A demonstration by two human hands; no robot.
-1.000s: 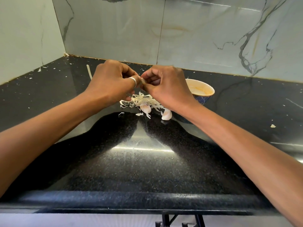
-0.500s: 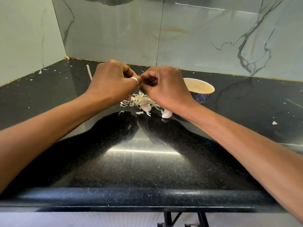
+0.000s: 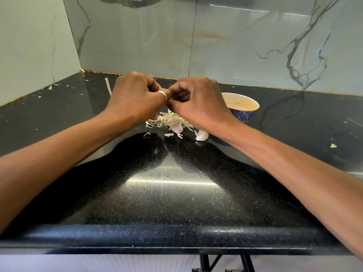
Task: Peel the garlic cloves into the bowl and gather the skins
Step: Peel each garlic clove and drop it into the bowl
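Observation:
My left hand, with a silver ring on one finger, and my right hand meet fingertip to fingertip above the counter. Both have curled fingers pinching a small garlic clove that is almost wholly hidden between them. Right below them lies a pile of pale garlic skins. Two unpeeled cloves rest on the counter, one at the pile's front edge and another just to its right. A blue-patterned bowl with a cream inside stands behind my right wrist.
The black speckled countertop runs to marble walls at the back and left. A long pale strip lies behind my left hand. Skin flecks dot the far left, and one scrap lies at the right. The counter's rounded front edge is near me.
The hands have stayed together over the pile, with only small finger movements. A white bit that showed between the fingertips a second ago is now covered.

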